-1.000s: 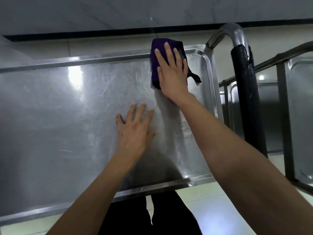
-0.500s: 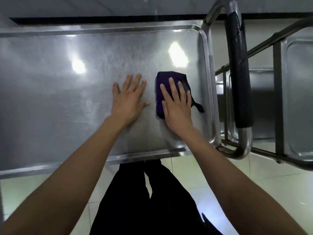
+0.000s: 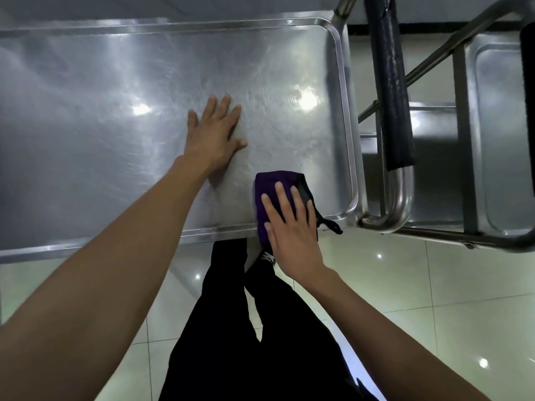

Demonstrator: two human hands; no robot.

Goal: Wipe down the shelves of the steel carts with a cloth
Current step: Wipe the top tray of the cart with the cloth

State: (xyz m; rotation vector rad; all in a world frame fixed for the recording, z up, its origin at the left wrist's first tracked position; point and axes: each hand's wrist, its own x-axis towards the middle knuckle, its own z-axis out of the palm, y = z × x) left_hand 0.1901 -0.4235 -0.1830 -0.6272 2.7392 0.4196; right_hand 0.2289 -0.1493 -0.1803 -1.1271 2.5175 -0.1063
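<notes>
A steel cart's top shelf point(image 3: 115, 117) fills the upper left of the head view, scratched and shiny, with a raised rim. My right hand point(image 3: 292, 227) presses flat, fingers straight, on a folded purple cloth point(image 3: 267, 186) at the shelf's near edge, close to the right corner; part of the cloth hangs over the rim. My left hand point(image 3: 215, 137) lies flat with spread fingers on the bare shelf, a little left of and beyond the cloth.
The cart's steel handle with a black foam grip point(image 3: 389, 91) rises right of the shelf. A second steel cart point(image 3: 498, 134) stands against it on the right. My black trousers point(image 3: 260, 328) and pale glossy floor tiles point(image 3: 419, 285) lie below.
My right hand has dragged the cloth from the shelf's far right corner toward me to the near edge. The left hand stayed flat on the shelf. The view tilted downward.
</notes>
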